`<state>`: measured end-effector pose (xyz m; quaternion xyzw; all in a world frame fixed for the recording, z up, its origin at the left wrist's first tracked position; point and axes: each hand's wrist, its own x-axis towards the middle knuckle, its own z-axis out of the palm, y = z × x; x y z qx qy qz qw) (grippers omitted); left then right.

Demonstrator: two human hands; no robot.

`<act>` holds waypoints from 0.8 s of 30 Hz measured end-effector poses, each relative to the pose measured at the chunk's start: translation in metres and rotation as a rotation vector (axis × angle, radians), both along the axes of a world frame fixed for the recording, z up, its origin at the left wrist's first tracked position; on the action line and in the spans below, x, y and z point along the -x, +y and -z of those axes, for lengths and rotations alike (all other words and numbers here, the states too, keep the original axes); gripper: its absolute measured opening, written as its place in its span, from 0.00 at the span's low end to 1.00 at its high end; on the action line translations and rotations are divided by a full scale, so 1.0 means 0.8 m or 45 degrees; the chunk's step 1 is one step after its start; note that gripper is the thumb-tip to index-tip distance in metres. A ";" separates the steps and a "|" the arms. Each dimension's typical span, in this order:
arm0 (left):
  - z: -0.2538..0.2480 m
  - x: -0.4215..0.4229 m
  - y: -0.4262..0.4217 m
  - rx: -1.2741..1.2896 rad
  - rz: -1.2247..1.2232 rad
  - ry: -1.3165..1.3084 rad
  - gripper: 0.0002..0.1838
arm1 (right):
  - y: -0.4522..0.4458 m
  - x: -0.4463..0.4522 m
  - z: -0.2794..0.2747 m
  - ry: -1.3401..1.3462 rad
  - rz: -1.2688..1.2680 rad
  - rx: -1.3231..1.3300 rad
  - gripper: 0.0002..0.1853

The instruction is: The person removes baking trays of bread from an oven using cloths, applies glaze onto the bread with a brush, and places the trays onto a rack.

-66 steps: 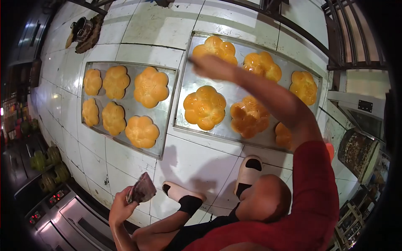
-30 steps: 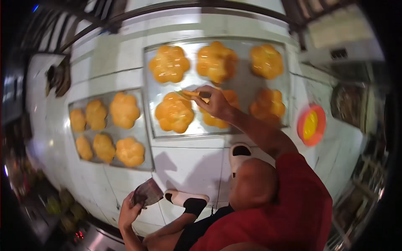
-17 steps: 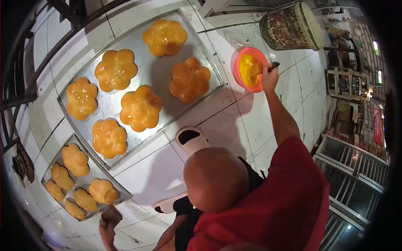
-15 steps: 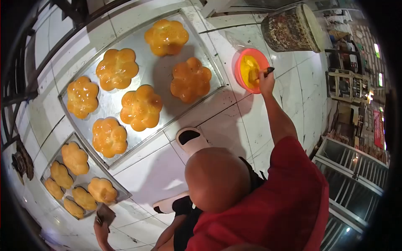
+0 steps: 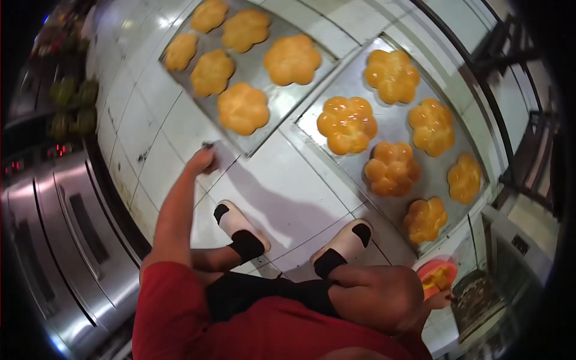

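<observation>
My left hand [image 5: 203, 161] is closed around a flat greyish-brown piece [image 5: 225, 155], its material unclear, over the floor tiles just short of the left baking tray [image 5: 277, 103]. That tray bears several matte golden flower-shaped buns [image 5: 243, 108]. On the right baking tray [image 5: 389, 124] lie several flower-shaped buns [image 5: 347, 125] with a wet, glossy coat. Low at the right, my right hand [image 5: 441, 299] grips a brush at the edge of a pink bowl [image 5: 439, 263] of yellow liquid [image 5: 440, 278]. Only a dark bit of the brush handle shows.
My white shoes [image 5: 351, 240] stand on the tiled floor [image 5: 288, 174] before the trays. A stained bucket [image 5: 477, 303] is beside the bowl. A steel oven [image 5: 78, 234] stands at left, with greenish cylinders [image 5: 75, 93] behind it. Dark metal bars [image 5: 459, 45] run along the right.
My view has swung left, so trays, bowl and oven sit elsewhere in the picture. My left hand still holds the flat piece; my right hand stays at the bowl with the brush.
</observation>
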<state>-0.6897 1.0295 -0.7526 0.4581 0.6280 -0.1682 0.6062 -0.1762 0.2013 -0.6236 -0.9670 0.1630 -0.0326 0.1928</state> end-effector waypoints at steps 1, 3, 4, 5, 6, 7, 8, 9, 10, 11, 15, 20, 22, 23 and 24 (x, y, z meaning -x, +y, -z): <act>0.010 -0.029 -0.021 -0.032 -0.303 -0.172 0.23 | -0.004 -0.017 -0.007 -0.049 0.037 0.048 0.24; 0.059 -0.071 -0.052 -0.704 -0.360 0.151 0.22 | -0.010 -0.045 -0.016 -0.169 0.128 0.138 0.25; 0.070 -0.083 -0.064 -0.743 -0.383 0.146 0.22 | 0.005 -0.047 -0.027 -0.232 0.182 0.179 0.26; 0.082 -0.098 -0.079 -0.846 -0.398 0.293 0.21 | 0.031 -0.053 -0.022 -0.643 -0.030 0.033 0.23; 0.096 -0.110 -0.085 -0.953 -0.406 0.434 0.26 | 0.124 -0.035 -0.057 -0.571 0.067 -0.302 0.20; 0.091 -0.123 -0.083 -0.963 -0.416 0.421 0.26 | 0.151 -0.039 -0.055 -0.607 0.135 -0.425 0.21; 0.080 -0.137 -0.085 -0.981 -0.412 0.453 0.26 | 0.174 -0.044 -0.054 -0.646 0.201 -0.550 0.21; 0.069 -0.144 -0.091 -0.993 -0.411 0.490 0.26 | 0.214 -0.038 -0.059 -0.595 0.144 -0.633 0.23; 0.064 -0.142 -0.098 -0.992 -0.410 0.535 0.27 | 0.246 -0.031 -0.068 -0.538 0.079 -0.704 0.25; 0.065 -0.135 -0.099 -0.982 -0.430 0.527 0.27 | 0.256 -0.040 -0.058 -0.435 -0.019 -0.773 0.24; 0.082 -0.044 -0.053 -0.898 -0.197 0.536 0.30 | 0.387 -0.052 -0.048 -0.217 -0.462 -1.212 0.22; -0.046 0.146 0.067 -1.116 0.070 1.250 0.17 | 0.582 -0.028 -0.095 0.011 -0.910 -1.212 0.17; -0.088 0.261 0.110 -1.137 0.158 1.415 0.18 | 0.648 -0.023 -0.098 0.270 -1.074 -1.249 0.16; -0.114 0.310 0.116 -1.161 0.394 1.514 0.14 | 0.687 -0.011 -0.097 0.301 -1.101 -1.245 0.16; -0.133 0.365 0.120 -1.179 0.636 1.598 0.12 | 0.726 0.009 -0.097 0.440 -1.147 -1.318 0.15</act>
